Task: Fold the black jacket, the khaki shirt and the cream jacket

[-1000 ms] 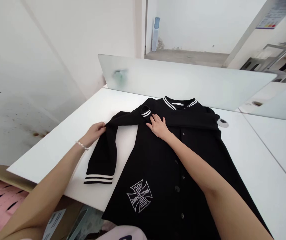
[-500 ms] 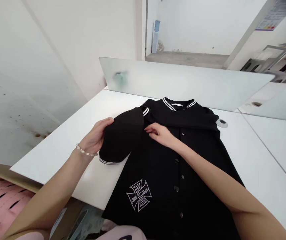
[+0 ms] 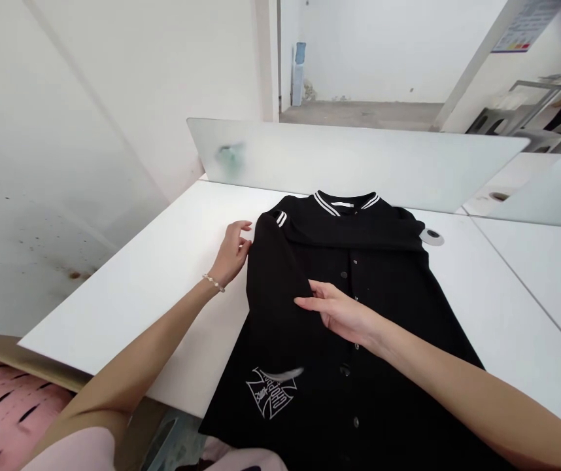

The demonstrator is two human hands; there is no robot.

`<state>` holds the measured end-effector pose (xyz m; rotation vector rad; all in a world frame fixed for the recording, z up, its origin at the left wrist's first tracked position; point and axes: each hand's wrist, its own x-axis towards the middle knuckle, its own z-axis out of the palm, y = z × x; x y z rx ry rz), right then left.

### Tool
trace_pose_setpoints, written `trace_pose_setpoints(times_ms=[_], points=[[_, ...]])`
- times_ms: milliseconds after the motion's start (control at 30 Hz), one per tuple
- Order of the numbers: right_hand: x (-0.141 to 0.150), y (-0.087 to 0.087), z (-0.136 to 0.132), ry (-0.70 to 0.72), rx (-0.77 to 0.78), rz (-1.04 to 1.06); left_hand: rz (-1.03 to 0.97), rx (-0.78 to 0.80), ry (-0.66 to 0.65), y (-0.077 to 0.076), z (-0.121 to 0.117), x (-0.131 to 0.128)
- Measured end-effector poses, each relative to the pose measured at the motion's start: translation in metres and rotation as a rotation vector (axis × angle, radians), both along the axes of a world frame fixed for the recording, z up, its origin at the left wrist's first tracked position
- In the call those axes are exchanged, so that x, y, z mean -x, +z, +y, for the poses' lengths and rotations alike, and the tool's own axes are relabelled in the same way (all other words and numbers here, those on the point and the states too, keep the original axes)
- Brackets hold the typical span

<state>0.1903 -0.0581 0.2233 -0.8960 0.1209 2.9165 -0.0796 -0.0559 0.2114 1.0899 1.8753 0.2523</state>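
A black baseball jacket with a white-striped collar lies front up on the white table. One sleeve crosses its chest, the striped cuff showing at the left shoulder. The other sleeve hangs down over the jacket's left front, its cuff blurred across the white embroidered emblem. My right hand pinches this sleeve's inner edge, thumb on top. Beside the sleeve's outer edge is my left hand, fingers bent and apart, the fingertips at or just touching the cloth.
The white table extends to both sides. A frosted divider stands along its back edge. A round white object with a dark centre lies by the jacket's right shoulder. Pink patterned material is at the lower left.
The sleeve has swung from the left onto the jacket front. My left hand has let go of it and moved up and right; my right hand has come down and taken hold of it.
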Motion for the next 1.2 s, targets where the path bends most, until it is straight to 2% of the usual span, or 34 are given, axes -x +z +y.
trace_pose_setpoints(times_ms=[67, 167, 267, 400, 467, 500, 567, 667, 733, 767, 900, 967, 1100, 1200], points=[[-0.014, -0.003, 0.002, 0.033, -0.012, -0.074, 0.099, -0.026, -0.230, -0.020, 0.001, 0.010], [-0.039, -0.012, 0.006, 0.062, -0.128, -0.185, 0.180, -0.073, -0.520, -0.040, 0.012, 0.012], [-0.065, -0.024, 0.000, 0.136, -0.334, -0.288, 0.273, -0.068, -0.763, -0.053, 0.028, 0.004], [-0.090, -0.029, -0.031, 0.314, -0.658, -0.327, 0.260, 0.028, -1.016, -0.067, 0.042, 0.001], [-0.096, -0.021, -0.049, 0.374, -0.827, -0.366, 0.245, 0.045, -1.024, -0.070, 0.046, 0.007], [-0.098, -0.015, -0.055, 0.397, -0.912, -0.392, 0.233, 0.047, -0.982, -0.071, 0.048, 0.012], [-0.099, -0.001, -0.064, 0.424, -1.122, -0.441, 0.182, 0.046, -0.821, -0.073, 0.050, 0.023], [-0.098, 0.016, -0.069, 0.485, -1.536, -0.426, 0.109, 0.065, -0.524, -0.077, 0.050, 0.042], [-0.096, 0.020, -0.070, 0.536, -1.722, -0.347, 0.096, 0.088, -0.437, -0.078, 0.045, 0.050], [-0.095, 0.020, -0.071, 0.559, -1.764, -0.306, 0.104, 0.098, -0.452, -0.077, 0.041, 0.053], [-0.088, 0.018, -0.070, 0.605, -1.811, -0.262, 0.223, 0.133, -0.774, -0.070, 0.022, 0.053], [-0.083, 0.018, -0.064, 0.604, -1.817, -0.263, 0.286, 0.147, -0.866, -0.067, 0.015, 0.050], [-0.074, 0.024, -0.033, 0.466, -1.737, -0.248, 0.341, 0.127, -0.843, -0.071, 0.017, 0.045], [-0.074, 0.025, 0.003, 0.376, -1.506, -0.300, 0.361, 0.064, -0.806, -0.074, 0.031, 0.046]])
